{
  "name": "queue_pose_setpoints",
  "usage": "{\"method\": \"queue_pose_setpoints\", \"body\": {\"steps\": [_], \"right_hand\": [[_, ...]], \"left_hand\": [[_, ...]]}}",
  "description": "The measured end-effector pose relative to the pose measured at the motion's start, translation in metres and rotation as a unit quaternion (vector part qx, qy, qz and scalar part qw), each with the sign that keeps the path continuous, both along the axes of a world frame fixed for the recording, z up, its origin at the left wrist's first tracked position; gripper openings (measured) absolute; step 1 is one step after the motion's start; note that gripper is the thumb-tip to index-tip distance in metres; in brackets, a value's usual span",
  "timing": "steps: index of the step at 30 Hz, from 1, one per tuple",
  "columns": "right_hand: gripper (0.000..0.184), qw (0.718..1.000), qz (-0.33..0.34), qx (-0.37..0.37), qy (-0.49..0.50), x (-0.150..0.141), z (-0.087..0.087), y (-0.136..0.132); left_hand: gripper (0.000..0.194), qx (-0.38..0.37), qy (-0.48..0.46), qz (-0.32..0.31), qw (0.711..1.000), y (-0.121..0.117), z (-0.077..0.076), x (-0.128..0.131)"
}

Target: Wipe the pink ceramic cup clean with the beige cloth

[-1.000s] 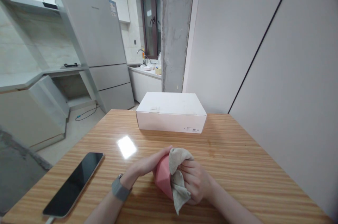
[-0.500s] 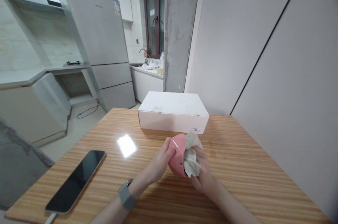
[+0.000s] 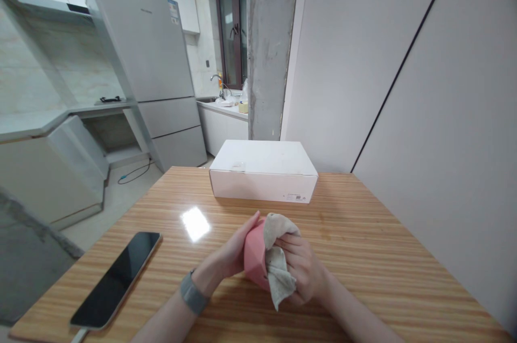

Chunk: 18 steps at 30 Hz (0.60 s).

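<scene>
From my feed, my left hand [image 3: 234, 251] is clamped on the pink vessel [image 3: 254, 257], palm curved around its far side; my right hand [image 3: 299, 270] is closed on the gray cloth [image 3: 278, 273], pressing it at the opening. Compared with half a second ago, the vessel sits lower, farther from the white box [image 3: 262, 184]. It looks faceted and glossy, tilted between both hands above the table [image 3: 383, 278], its mouth mostly covered.
</scene>
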State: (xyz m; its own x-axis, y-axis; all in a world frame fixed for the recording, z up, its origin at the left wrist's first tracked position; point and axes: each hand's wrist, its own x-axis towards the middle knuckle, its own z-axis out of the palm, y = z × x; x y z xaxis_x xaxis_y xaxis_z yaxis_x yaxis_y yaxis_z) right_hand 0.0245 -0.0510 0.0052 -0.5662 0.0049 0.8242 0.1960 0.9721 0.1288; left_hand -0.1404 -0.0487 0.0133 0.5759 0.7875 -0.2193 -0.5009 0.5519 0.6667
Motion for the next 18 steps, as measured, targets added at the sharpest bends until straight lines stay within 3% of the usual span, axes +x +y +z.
{"method": "queue_pose_setpoints", "body": {"steps": [5, 10, 13, 18], "right_hand": [[0.029, 0.998, -0.016, -0.058, 0.011, 0.003, 0.001, 0.003], [0.031, 0.98, -0.04, -0.174, 0.085, 0.002, 0.001, 0.002], [0.028, 0.981, -0.041, -0.154, 0.114, 0.003, -0.001, 0.004], [0.017, 0.992, -0.049, -0.081, 0.083, 0.01, -0.001, 0.01]], "left_hand": [[0.047, 0.047, 0.024, 0.078, 0.996, -0.001, -0.009, 0.01], [0.063, 0.178, 0.002, 0.147, 0.973, -0.003, -0.013, 0.02], [0.06, 0.238, 0.039, 0.141, 0.96, -0.006, -0.009, 0.018], [0.055, 0.306, 0.248, 0.114, 0.912, -0.007, -0.001, 0.007]]}}
